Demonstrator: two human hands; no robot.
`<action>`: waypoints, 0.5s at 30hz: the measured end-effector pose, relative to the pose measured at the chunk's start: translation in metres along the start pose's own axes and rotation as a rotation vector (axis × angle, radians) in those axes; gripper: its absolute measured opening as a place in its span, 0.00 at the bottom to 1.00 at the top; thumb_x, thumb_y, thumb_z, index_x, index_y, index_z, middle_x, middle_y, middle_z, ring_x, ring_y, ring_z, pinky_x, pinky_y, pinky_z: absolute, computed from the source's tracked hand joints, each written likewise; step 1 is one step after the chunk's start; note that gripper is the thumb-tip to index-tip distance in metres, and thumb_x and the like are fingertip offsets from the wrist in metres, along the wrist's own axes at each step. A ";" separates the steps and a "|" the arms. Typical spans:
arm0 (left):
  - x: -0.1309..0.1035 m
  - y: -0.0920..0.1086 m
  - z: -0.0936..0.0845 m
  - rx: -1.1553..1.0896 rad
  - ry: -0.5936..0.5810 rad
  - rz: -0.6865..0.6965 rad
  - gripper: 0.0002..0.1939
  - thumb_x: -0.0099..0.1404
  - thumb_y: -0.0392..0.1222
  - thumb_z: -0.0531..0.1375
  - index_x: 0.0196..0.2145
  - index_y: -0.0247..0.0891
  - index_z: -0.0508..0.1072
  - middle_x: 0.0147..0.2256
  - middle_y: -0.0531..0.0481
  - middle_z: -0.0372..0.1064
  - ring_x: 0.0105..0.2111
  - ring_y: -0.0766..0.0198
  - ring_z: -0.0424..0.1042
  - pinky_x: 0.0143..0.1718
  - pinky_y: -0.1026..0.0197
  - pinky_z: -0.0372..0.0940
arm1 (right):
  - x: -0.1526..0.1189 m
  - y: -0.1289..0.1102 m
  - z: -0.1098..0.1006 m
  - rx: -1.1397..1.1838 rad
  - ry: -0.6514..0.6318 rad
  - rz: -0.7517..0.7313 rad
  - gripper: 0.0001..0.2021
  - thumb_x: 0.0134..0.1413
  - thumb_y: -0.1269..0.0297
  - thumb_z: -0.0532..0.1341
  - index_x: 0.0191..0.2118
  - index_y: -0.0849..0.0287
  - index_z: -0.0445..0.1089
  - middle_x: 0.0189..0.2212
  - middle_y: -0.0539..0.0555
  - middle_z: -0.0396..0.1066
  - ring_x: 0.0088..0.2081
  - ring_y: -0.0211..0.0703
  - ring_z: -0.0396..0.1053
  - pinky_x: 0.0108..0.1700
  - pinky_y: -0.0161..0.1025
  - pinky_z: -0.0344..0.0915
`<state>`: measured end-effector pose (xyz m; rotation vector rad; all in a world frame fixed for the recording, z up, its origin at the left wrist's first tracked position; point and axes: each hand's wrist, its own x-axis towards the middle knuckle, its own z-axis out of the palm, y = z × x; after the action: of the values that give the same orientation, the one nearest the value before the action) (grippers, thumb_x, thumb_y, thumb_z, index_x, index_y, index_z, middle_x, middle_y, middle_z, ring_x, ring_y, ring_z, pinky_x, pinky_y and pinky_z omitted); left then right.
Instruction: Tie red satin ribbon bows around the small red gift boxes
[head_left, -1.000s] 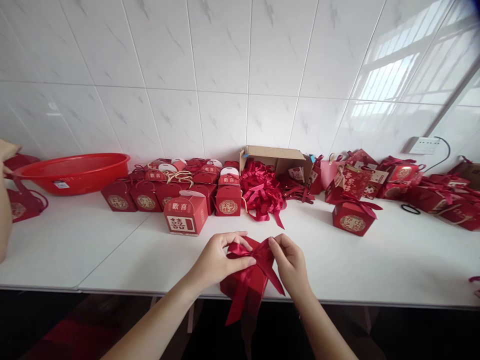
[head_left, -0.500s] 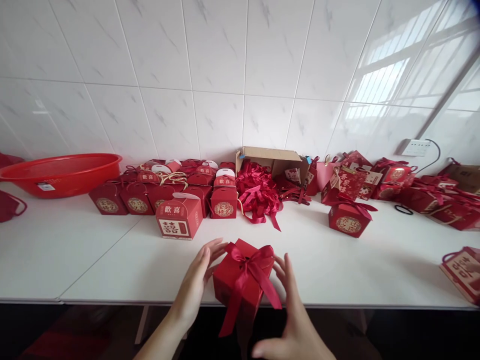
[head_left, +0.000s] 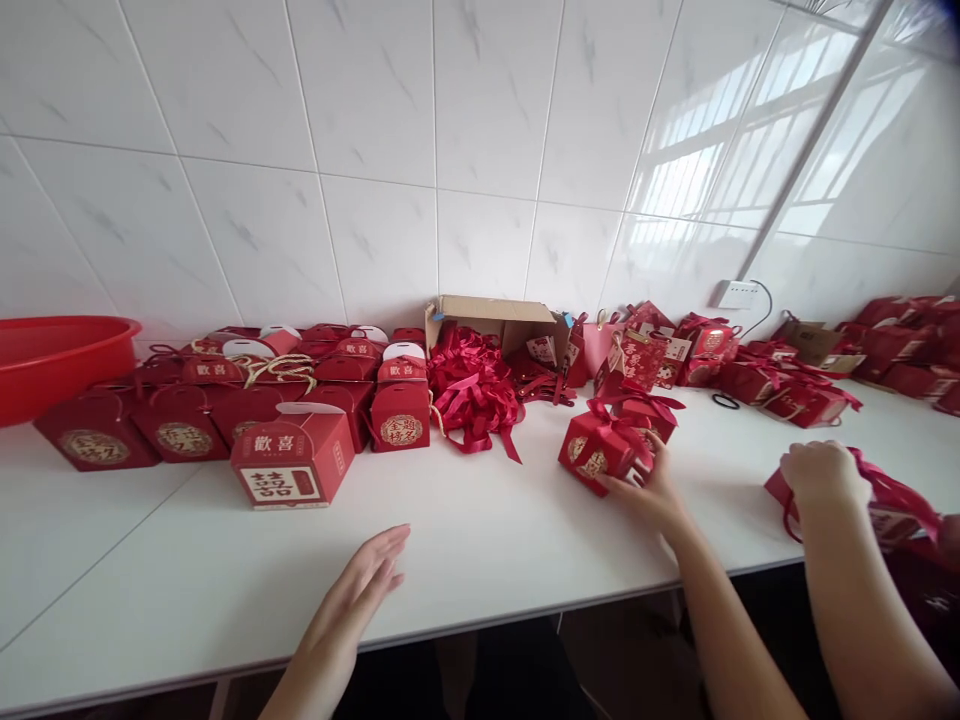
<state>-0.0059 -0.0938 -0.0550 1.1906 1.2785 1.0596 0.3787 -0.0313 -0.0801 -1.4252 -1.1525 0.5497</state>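
My right hand (head_left: 660,495) is wrapped around a red gift box (head_left: 592,452) with a satin bow on top and a gold medallion on its side. This box is right in front of another ribboned red box (head_left: 651,412); whether it rests on the table I cannot tell. Over the front part of the table, my left hand (head_left: 360,580) is empty, its fingers stretched out. Nearest to that hand is a red and white gift box (head_left: 289,465) with a rounded handle flap.
Red gift boxes (head_left: 184,435) stand in rows at the left, beside a red basin (head_left: 52,365). A cardboard box (head_left: 491,308) lies behind a heap of red ribbons (head_left: 476,385). At the right, a co-worker's hand (head_left: 825,475) handles a ribboned box. A power strip (head_left: 736,293) is on the wall.
The bowed gift box has moved from the front edge to the right and back, in my right hand. My left hand has come away from it. The view has turned right, showing a co-worker's hands.
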 end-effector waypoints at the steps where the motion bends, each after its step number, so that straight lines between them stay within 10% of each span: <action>1: 0.001 -0.003 0.000 0.008 0.006 -0.007 0.29 0.60 0.64 0.53 0.53 0.46 0.66 0.60 0.46 0.58 0.56 0.47 0.62 0.60 0.45 0.54 | 0.015 0.003 -0.008 -0.119 0.062 0.032 0.52 0.36 0.50 0.69 0.63 0.53 0.39 0.58 0.65 0.57 0.53 0.54 0.66 0.49 0.46 0.68; 7: 0.005 -0.014 -0.014 0.164 0.096 0.121 0.32 0.58 0.62 0.56 0.57 0.50 0.58 0.63 0.48 0.50 0.61 0.45 0.54 0.59 0.42 0.55 | 0.047 0.014 -0.035 -0.586 0.421 0.284 0.63 0.36 0.40 0.63 0.64 0.67 0.20 0.64 0.78 0.29 0.65 0.71 0.33 0.58 0.68 0.42; 12: 0.019 0.005 -0.046 0.452 0.556 0.449 0.41 0.55 0.58 0.60 0.62 0.49 0.50 0.64 0.45 0.45 0.61 0.42 0.51 0.59 0.41 0.54 | 0.004 0.029 -0.024 -0.760 0.104 0.291 0.33 0.49 0.48 0.56 0.59 0.60 0.57 0.64 0.67 0.48 0.64 0.64 0.43 0.60 0.66 0.36; 15: 0.039 0.025 -0.067 0.679 0.756 0.639 0.45 0.54 0.55 0.61 0.63 0.40 0.47 0.62 0.37 0.45 0.64 0.44 0.42 0.63 0.43 0.44 | -0.027 0.028 -0.001 -0.945 -0.037 0.243 0.28 0.58 0.50 0.45 0.60 0.55 0.59 0.64 0.63 0.49 0.65 0.64 0.41 0.60 0.68 0.36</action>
<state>-0.0696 -0.0488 -0.0308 1.8837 2.0070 1.7162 0.3779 -0.0511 -0.1135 -2.3878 -1.3461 0.1742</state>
